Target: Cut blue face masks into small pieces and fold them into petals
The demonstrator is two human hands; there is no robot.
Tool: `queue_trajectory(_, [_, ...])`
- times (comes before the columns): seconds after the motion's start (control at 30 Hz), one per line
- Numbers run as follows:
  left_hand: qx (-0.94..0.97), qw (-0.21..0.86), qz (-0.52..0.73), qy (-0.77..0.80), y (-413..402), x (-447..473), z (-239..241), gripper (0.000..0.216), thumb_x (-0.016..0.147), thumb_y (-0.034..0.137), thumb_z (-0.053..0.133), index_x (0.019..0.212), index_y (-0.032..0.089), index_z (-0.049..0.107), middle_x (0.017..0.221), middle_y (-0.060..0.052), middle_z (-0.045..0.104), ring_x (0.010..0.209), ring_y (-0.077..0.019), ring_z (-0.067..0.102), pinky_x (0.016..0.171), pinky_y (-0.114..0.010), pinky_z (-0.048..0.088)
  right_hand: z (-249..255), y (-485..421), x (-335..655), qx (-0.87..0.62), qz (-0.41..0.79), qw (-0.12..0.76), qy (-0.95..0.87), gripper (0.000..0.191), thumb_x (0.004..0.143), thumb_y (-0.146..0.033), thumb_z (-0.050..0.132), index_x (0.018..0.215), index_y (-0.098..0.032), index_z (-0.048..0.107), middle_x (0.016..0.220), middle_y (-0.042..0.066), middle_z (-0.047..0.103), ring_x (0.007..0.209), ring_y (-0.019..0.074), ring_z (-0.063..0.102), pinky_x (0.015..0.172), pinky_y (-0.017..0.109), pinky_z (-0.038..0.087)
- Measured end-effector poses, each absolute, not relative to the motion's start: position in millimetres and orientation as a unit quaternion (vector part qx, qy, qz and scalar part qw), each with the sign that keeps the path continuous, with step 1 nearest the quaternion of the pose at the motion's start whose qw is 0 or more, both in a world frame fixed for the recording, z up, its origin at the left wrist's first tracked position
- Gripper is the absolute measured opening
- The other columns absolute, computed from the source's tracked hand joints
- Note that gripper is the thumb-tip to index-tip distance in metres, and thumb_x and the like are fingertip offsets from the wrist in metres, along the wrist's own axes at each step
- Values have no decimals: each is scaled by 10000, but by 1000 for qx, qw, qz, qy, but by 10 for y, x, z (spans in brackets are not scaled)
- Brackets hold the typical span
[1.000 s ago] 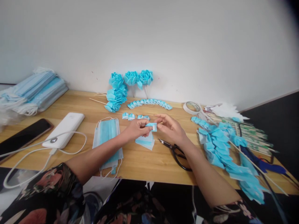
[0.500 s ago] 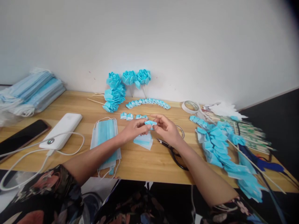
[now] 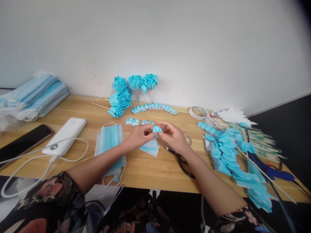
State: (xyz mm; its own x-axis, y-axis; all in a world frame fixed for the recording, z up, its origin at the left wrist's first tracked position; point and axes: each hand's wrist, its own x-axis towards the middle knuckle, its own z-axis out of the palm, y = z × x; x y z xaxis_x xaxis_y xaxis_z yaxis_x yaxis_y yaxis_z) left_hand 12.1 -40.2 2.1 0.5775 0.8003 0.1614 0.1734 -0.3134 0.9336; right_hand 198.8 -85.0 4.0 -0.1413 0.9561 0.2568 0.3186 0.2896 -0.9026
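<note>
Between my two hands is a small folded piece of blue mask fabric (image 3: 156, 129). My left hand (image 3: 139, 135) pinches its left edge, and my right hand (image 3: 173, 135) pinches its right edge. Below it on the table lie flat cut mask pieces (image 3: 150, 149), partly covered by my hands. Just behind my fingers sit several small folded blue pieces (image 3: 132, 121). Farther back, a curved row of folded pieces (image 3: 154, 107) rests on the table. Black-handled scissors (image 3: 183, 165) lie under my right wrist, partly hidden.
Blue fabric roses (image 3: 120, 94) stand and lie at the back. Face masks (image 3: 110, 139) lie left of my hands, near a white power bank (image 3: 65, 136) and a phone (image 3: 26, 142). A mask stack (image 3: 36, 95) fills the far left. Tape (image 3: 198, 112) and blue strips (image 3: 224, 152) are right.
The folded piece now shows a broader, squarer face between my fingertips, and my grip has shifted slightly. The view has moved a little; the other things lie as before.
</note>
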Motion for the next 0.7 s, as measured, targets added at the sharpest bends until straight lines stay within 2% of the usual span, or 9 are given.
queue_trajectory(0.2, [707, 527, 331, 335, -390, 105, 56, 275, 820, 401, 559, 687, 162, 527, 592, 38, 462, 547, -83, 402, 524, -222, 301, -8, -831, 2000, -467, 386, 480, -634, 331, 851, -303, 625, 1171, -222, 628, 838, 4, 610, 757, 140, 582, 706, 273, 477])
queue_trajectory(0.4, [693, 548, 323, 339, -400, 108, 89, 343, 836, 483, 539, 712, 163, 537, 654, 9, 547, 576, -94, 490, 556, -227, 399, 26, -840, 1986, -471, 381, 496, -622, 347, 844, -298, 621, 1181, -216, 613, 818, -3, 601, 745, 137, 579, 707, 277, 478])
queue_trajectory(0.57, [705, 523, 329, 349, -409, 121, 46, 296, 775, 435, 631, 707, 167, 526, 625, 28, 511, 556, -84, 464, 521, -217, 368, 34, -853, 1950, -476, 372, 494, -625, 348, 824, -274, 623, 1167, -214, 622, 782, -15, 611, 694, 121, 570, 655, 257, 463])
queue_trajectory(0.7, [683, 538, 340, 359, -389, 113, 9, 275, 763, 406, 647, 695, 166, 531, 616, 24, 537, 536, -80, 463, 514, -218, 375, 34, -800, 1988, -477, 371, 515, -608, 346, 842, -289, 589, 1177, -208, 613, 769, -11, 643, 715, 130, 598, 701, 279, 490])
